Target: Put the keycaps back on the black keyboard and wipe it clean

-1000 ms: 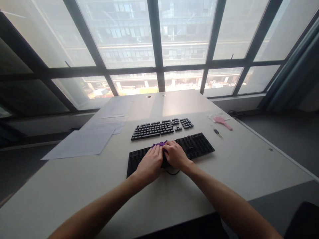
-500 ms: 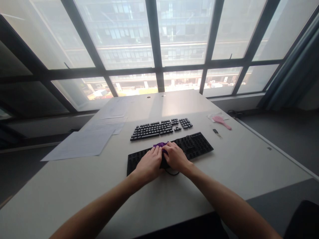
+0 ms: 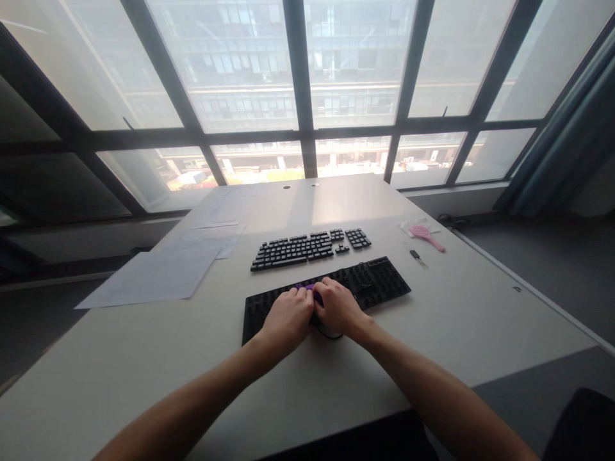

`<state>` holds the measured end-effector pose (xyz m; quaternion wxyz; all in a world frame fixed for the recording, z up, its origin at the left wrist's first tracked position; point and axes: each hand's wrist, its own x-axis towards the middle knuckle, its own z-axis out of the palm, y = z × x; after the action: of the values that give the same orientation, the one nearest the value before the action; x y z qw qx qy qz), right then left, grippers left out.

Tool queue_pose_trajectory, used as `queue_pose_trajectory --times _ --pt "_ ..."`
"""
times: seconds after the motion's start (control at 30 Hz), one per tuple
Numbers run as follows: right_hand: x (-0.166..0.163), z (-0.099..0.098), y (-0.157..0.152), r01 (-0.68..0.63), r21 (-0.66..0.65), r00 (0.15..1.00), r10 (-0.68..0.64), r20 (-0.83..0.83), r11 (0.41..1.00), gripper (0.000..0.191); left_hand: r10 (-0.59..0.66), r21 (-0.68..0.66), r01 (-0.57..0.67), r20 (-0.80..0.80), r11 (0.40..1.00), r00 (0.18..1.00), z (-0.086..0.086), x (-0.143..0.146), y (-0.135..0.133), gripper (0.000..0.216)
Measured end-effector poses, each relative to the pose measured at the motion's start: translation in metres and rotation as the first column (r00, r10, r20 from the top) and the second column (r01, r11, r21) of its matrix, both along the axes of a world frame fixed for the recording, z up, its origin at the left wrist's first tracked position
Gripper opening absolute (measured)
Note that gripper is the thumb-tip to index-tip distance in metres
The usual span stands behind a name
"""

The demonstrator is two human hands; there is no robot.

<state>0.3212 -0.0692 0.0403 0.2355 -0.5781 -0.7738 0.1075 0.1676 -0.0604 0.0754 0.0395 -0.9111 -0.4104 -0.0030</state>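
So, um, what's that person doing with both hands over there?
The person's left hand and right hand are close together, fingers curled onto a purple thing over a black keyboard base. The hands hide most of it, so I can't tell what it is. Just beyond the base, black keys lie in rows on the white table. A pink brush lies off to the right.

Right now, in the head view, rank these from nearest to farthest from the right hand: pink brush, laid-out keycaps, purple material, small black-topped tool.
1. Purple material: touching the right hand, on its left side.
2. Laid-out keycaps: ahead, just beyond the black keyboard.
3. Small black-topped tool: off to the right.
4. Pink brush: also right, just beyond the tool.
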Motion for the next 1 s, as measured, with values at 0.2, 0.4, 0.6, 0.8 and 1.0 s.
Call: queue_pose_trajectory --times 0.2,0.4,0.6,0.8,1.0 --pt "0.000 0.000 -0.001 0.006 -0.007 1.000 -0.006 0.004 1.000 0.011 0.000 0.005 0.000 -0.016 1.000 1.000 -0.004 -0.003 0.001 0.044" --pt "0.001 -0.003 0.000 -0.011 -0.006 1.000 0.010 -0.002 1.000 0.013 -0.008 -0.049 0.007 -0.022 0.999 1.000 -0.002 -0.004 0.005 0.050" --pt "0.002 -0.007 0.002 -0.019 0.000 1.000 0.019 -0.013 1.000 0.015 -0.038 -0.063 0.038 -0.001 0.997 0.999 0.001 -0.005 0.008 0.047" --pt "0.002 -0.009 0.003 -0.034 0.004 0.999 0.034 -0.022 0.999 0.015 0.033 -0.092 -0.035 -0.019 0.995 0.999 0.004 -0.001 0.002 0.047" --pt "0.001 -0.009 0.003 -0.042 0.028 0.994 0.045 -0.097 0.999 0.009 0.093 -0.090 -0.096 -0.034 0.991 0.995 0.014 0.002 -0.003 0.044"
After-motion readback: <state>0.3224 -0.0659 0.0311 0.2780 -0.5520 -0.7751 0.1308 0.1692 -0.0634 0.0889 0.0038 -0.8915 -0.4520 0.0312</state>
